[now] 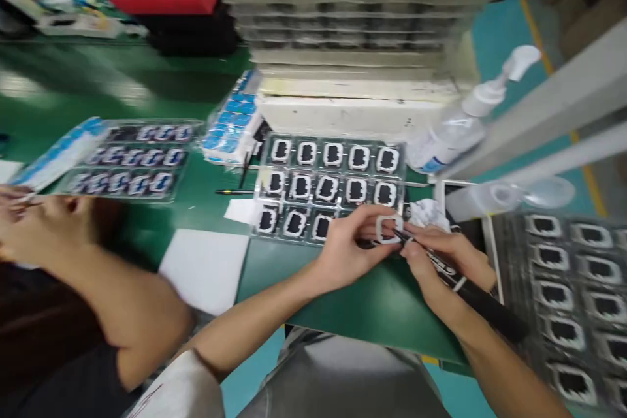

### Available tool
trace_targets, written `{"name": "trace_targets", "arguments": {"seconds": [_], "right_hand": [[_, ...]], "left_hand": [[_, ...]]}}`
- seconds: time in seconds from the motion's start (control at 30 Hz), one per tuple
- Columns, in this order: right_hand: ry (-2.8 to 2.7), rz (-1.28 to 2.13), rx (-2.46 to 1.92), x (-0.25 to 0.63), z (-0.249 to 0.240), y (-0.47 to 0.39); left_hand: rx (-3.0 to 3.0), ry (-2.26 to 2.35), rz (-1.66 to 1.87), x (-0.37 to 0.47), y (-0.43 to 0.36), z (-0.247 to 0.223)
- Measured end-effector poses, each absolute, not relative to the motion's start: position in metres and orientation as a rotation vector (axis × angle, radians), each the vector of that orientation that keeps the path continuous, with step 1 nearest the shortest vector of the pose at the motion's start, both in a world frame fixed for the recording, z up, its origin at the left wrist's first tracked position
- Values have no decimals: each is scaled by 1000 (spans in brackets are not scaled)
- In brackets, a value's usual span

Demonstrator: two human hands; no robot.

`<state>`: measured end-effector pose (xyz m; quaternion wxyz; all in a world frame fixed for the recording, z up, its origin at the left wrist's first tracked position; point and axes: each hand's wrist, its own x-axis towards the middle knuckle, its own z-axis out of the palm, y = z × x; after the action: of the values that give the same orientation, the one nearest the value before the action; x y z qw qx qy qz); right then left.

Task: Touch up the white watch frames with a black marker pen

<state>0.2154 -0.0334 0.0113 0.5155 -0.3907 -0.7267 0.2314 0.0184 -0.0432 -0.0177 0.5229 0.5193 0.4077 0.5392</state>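
- Left hand (350,251) pinches a small white rounded-rectangular plastic frame (388,228) by its rim, held above the green bench edge.
- Right hand (443,258) grips a black marker pen (470,290), its tip touching the frame.
- The frame looks light, stiff and thin; edges seem the safest hold.
- Just behind lies a clear plastic tray (333,186) of like frames.

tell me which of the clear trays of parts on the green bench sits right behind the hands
The middle tray, just behind the left hand and right hand. The left tray and the right tray lie off to the sides.
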Motion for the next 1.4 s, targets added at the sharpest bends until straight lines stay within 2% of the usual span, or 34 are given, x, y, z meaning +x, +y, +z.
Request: {"name": "trace_targets", "arguments": {"seconds": [0.7, 1.4], "right_hand": [[-1785, 467, -971, 207, 23, -38], [-1836, 464, -1006, 208, 27, -40]], "left_hand": [[1762, 1167, 1302, 17, -49, -18], [1866, 1216, 1289, 17, -51, -21]]}}
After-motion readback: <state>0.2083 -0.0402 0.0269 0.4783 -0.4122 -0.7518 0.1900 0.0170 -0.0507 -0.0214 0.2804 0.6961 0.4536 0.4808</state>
